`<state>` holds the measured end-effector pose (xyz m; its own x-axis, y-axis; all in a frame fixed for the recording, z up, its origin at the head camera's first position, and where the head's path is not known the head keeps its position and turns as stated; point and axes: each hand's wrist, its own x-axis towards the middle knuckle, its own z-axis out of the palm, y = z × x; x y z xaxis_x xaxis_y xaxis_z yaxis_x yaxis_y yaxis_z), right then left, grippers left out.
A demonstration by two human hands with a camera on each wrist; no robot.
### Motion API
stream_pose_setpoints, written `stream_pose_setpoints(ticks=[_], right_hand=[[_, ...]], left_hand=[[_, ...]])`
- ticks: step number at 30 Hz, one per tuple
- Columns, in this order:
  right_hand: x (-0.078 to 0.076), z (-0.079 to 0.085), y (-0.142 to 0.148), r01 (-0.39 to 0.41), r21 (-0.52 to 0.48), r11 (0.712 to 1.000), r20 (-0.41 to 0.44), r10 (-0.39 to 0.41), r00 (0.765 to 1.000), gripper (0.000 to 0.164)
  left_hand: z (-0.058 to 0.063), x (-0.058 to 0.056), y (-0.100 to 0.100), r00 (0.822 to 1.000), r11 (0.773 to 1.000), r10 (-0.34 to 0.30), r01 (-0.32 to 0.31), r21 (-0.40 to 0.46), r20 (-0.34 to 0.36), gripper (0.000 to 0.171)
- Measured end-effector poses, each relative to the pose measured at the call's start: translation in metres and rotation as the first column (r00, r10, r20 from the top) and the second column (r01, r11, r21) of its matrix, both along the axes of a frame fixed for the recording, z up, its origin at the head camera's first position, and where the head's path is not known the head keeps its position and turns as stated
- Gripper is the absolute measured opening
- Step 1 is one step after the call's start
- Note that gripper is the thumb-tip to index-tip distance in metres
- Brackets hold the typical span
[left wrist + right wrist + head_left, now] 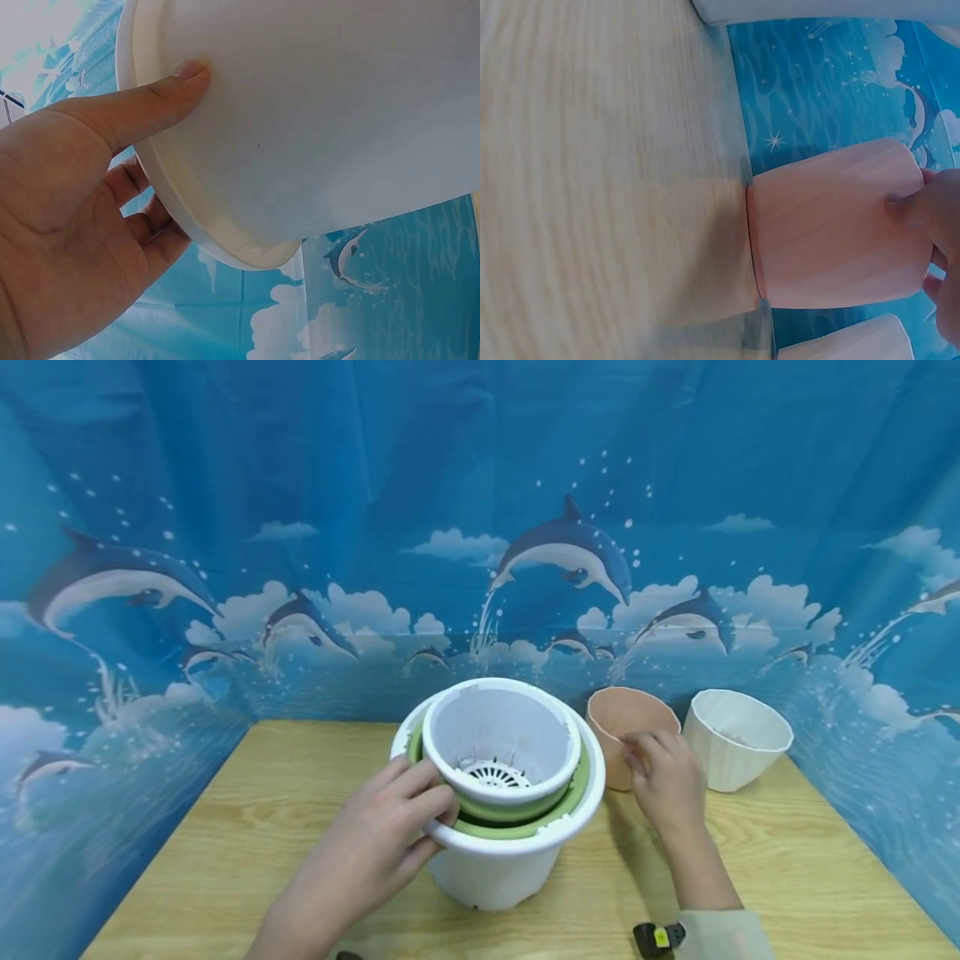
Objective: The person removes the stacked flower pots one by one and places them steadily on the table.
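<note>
In the head view a large white pot (495, 877) stands on the table with a green pot (498, 831) and a smaller white pot (498, 735) nested inside it. My left hand (375, 839) grips the large pot's rim at its left front; the left wrist view shows the thumb (169, 97) on the outer wall and the other fingers curled at the rim. To the right, my right hand (670, 777) pinches the near rim of an orange-pink pot (832, 232), thumb outside. That pot's base meets the tabletop in the right wrist view.
A white faceted pot (738, 735) stands right of the orange-pink one, close beside it. Behind the wooden table (285, 793) hangs a blue dolphin-print curtain (420, 527). A small black object with a yellow patch (660, 937) shows by the right sleeve (723, 935).
</note>
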<state>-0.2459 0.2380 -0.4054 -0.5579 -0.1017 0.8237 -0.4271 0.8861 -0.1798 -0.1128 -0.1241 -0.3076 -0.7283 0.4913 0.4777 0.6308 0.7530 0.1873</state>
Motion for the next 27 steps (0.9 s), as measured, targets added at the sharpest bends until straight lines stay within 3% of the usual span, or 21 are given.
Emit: stream_pose_setpoints(ticks=[27], right_hand=[[-0.003,-0.005,0.019,0.078,-0.081,0.994,0.095,-0.071,0.993,0.02]], left_hand=[[0.001,0.0,0.0,1.0,1.0,0.011,-0.01,-0.01,0.018,0.03]])
